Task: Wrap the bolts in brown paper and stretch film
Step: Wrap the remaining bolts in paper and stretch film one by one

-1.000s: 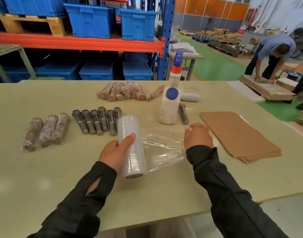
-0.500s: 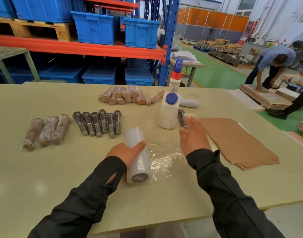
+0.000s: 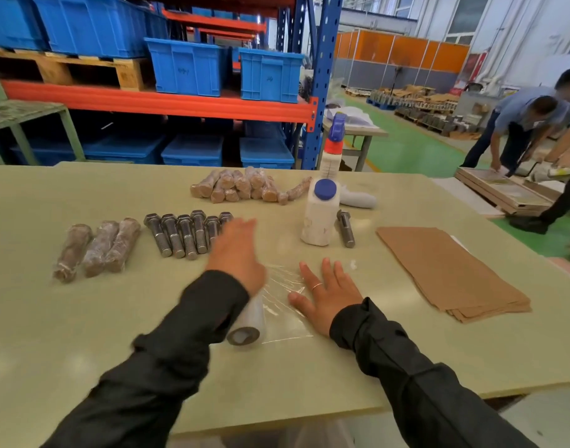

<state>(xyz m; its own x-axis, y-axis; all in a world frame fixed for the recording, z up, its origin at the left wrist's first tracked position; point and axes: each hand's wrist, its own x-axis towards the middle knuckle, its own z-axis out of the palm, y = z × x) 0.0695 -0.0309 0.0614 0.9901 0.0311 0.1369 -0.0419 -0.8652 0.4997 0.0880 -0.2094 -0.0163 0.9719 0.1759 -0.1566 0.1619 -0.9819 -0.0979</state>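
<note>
Table under both my hands. Brown paper stack right of my right hand, which lies flat, fingers spread, on film. Film roll under my left wrist. Left hand blurred, fingers straight, partly covering the bare bolts.

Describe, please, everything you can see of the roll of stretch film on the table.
The roll of stretch film is a whitish, glossy cylinder of clear plastic wound on a core, its grey end ring facing the camera. It lies on its side on the pale green table, under the left forearm, whose left hand reaches past it, blurred. A crinkled clear sheet is pulled out to its right, flat on the table, with the open right hand pressing it down.
</note>
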